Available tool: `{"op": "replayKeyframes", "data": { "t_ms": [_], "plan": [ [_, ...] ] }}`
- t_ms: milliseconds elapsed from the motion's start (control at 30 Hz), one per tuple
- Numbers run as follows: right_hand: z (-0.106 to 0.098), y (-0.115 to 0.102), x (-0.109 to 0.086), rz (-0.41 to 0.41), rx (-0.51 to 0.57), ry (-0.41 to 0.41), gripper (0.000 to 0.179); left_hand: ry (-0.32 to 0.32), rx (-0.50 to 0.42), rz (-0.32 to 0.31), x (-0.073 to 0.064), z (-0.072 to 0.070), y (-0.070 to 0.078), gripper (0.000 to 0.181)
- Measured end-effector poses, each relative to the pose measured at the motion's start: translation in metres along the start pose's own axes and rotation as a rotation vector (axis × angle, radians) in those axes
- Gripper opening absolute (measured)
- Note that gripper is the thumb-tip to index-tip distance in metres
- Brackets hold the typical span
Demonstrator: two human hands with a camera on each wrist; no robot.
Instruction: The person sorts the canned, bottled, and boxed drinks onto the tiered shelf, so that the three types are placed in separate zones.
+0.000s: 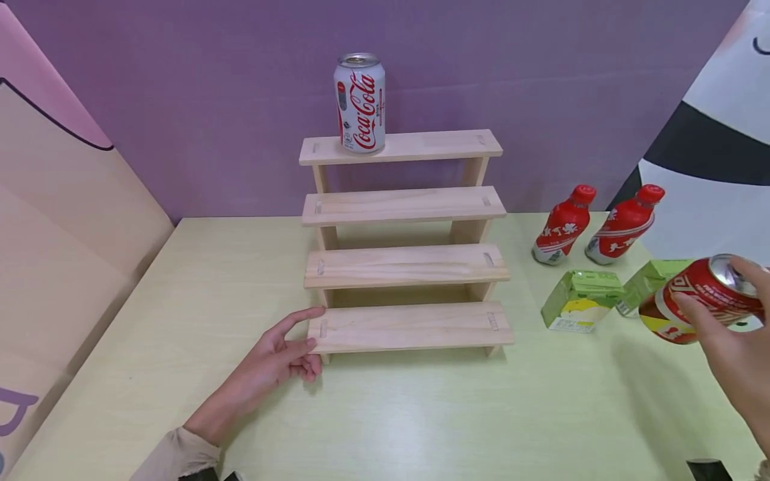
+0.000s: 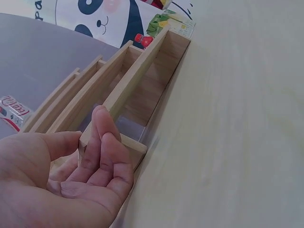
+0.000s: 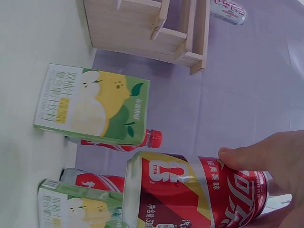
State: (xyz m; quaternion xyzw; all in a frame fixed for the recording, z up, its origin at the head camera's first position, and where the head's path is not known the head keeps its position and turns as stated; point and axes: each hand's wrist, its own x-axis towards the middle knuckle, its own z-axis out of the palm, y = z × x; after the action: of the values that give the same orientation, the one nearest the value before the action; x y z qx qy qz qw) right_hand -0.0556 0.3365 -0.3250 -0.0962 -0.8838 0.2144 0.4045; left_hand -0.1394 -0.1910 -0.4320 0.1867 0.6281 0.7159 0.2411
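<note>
My left hand [image 1: 273, 364] pinches the left end of the lowest step of a wooden stepped shelf [image 1: 409, 327]. In the left wrist view, the thumb and fingers [image 2: 111, 159] sit around that step's corner. My right hand [image 1: 736, 347] grips a red cola can [image 1: 692, 304] near its top. The can is tilted and held above the table at the right, its bottom toward the juice boxes. A white Coca-Cola can [image 1: 363, 103] stands upright on the left part of the top step.
Right of the shelf stand two green juice boxes, a near one [image 1: 580, 300] and another [image 1: 652, 280] partly behind the red can. Behind them are two red-labelled bottles [image 1: 562, 224]. A purple backdrop [image 1: 240, 100] rises behind the table [image 1: 421, 421], with printed panels on both sides.
</note>
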Motion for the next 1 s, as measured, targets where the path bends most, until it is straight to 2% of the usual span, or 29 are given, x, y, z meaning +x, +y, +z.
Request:
{"op": "replayKeyframes", "data": {
  "t_ms": [233, 433, 700, 1000],
  "plan": [
    [-0.002, -0.01, 0.006, -0.027, 0.004, 0.009, 0.058, -0.004, -0.002, 0.0, -0.001, -0.002, -0.001, 0.055],
    [-0.004, -0.026, 0.015, -0.046, 0.001, -0.02, 0.057, -0.01, 0.0, 0.015, 0.0, -0.003, -0.002, 0.055],
    [-0.002, -0.049, 0.031, -0.104, 0.055, -0.03, 0.062, -0.013, -0.012, 0.017, -0.001, -0.003, -0.003, 0.055],
    [0.0, -0.064, 0.042, -0.166, 0.081, -0.035, 0.06, -0.001, -0.026, 0.005, 0.0, -0.003, -0.004, 0.055]
  ]
}}
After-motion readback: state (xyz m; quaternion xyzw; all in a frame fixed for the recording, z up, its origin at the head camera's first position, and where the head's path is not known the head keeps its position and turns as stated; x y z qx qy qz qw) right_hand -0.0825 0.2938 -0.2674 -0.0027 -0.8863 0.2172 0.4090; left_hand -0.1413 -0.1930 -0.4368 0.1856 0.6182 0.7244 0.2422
